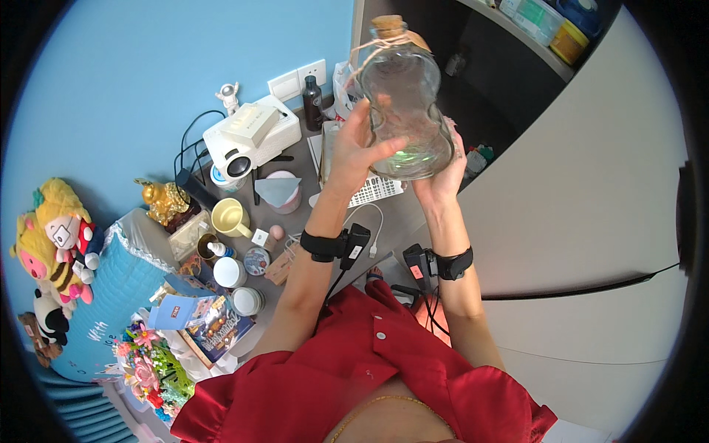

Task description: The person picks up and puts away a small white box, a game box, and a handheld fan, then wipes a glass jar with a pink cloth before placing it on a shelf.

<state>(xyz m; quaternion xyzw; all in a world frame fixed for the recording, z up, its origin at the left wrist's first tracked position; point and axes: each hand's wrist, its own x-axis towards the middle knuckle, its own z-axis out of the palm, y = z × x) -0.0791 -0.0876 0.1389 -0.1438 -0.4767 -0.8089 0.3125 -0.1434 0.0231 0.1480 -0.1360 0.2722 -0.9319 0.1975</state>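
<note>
Both my hands hold up a large clear glass bottle (407, 119) with a pinched waist. A cork stopper (388, 23) closes its mouth, and twine with a tag (418, 40) is tied round the neck. My left hand (363, 147) grips the bottle's left side, thumb across the front of the lower bulge. Under and behind its lower right side is my right hand (446, 171), the fingers partly hidden by the glass. The bottle leans slightly and appears to hold no solid contents. Below it, a white perforated basket (379, 190) with printed lettering is partly covered.
At left, a cluttered desk bears a white projector (277, 130) with a box on top, a yellow mug (230, 217), several jars (229, 272) and a dark bottle (313, 105). Plush toys (63, 221) sit on a blue cover. An open dark cabinet (493, 72) and a pale door (581, 166) stand right.
</note>
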